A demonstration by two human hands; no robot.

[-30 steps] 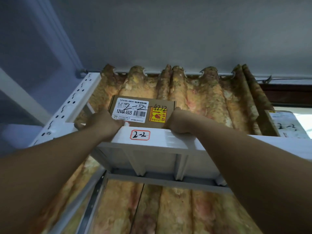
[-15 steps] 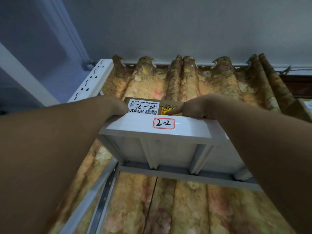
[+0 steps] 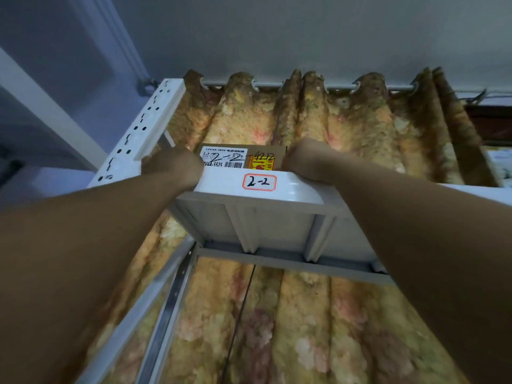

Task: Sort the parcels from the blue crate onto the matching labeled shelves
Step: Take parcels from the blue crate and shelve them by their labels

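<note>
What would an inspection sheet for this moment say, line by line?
Surface: white metal shelf, front tag reads 2-2.
Job's things: cardboard parcel marked 2-2 on that shelf, just behind the tag.
Clutter: pale thing at the shelf's far right, cut off.
Hands: left hand grips the parcel's left end, right hand its right end.
Cables: thin dark cord hangs before the curtain below the shelf.
Surroundings: flowered curtain on a rod, grey ceiling.

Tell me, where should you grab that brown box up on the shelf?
By its two short ends, reaching from the front. The box lies flat and wide behind the shelf edge, its bottom hidden, and the left hand and right hand hold exactly those ends.
</note>
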